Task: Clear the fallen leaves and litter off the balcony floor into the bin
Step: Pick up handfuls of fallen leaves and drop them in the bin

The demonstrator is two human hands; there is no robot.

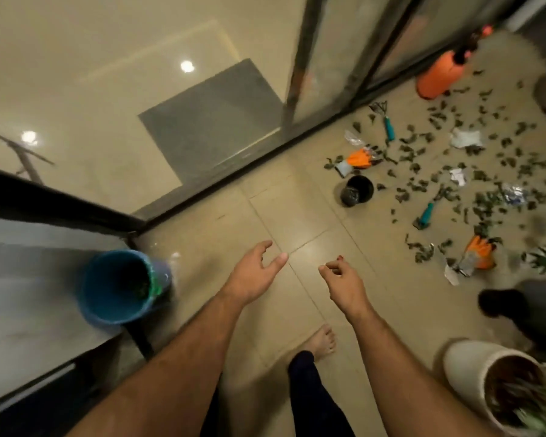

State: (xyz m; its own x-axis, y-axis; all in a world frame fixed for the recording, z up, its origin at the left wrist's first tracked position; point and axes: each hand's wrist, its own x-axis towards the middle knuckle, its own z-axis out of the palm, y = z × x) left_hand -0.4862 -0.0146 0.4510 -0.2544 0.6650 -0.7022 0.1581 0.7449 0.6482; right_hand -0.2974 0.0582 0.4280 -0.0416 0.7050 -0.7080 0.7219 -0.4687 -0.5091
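Note:
A blue bin [120,287] stands in the balcony corner at the left, with a few green leaves inside it. My left hand [254,272] hovers over the bare tiles just right of the bin, fingers relaxed and holding nothing. My right hand [339,279] hangs beside it with loosely curled fingers and nothing in it. Fallen leaves [486,171] lie scattered over the floor at the far right, mixed with crumpled white paper [465,138], a foil wrapper [514,192] and a clear plastic scrap [353,137].
Among the leaves lie orange gloves [360,159] [479,252], teal hand tools [388,126] [426,214], a small black pot [356,190] and an orange sprayer [438,77]. A white planter [473,367] stands at lower right. Glass panels and a dark door frame [300,74] bound the left.

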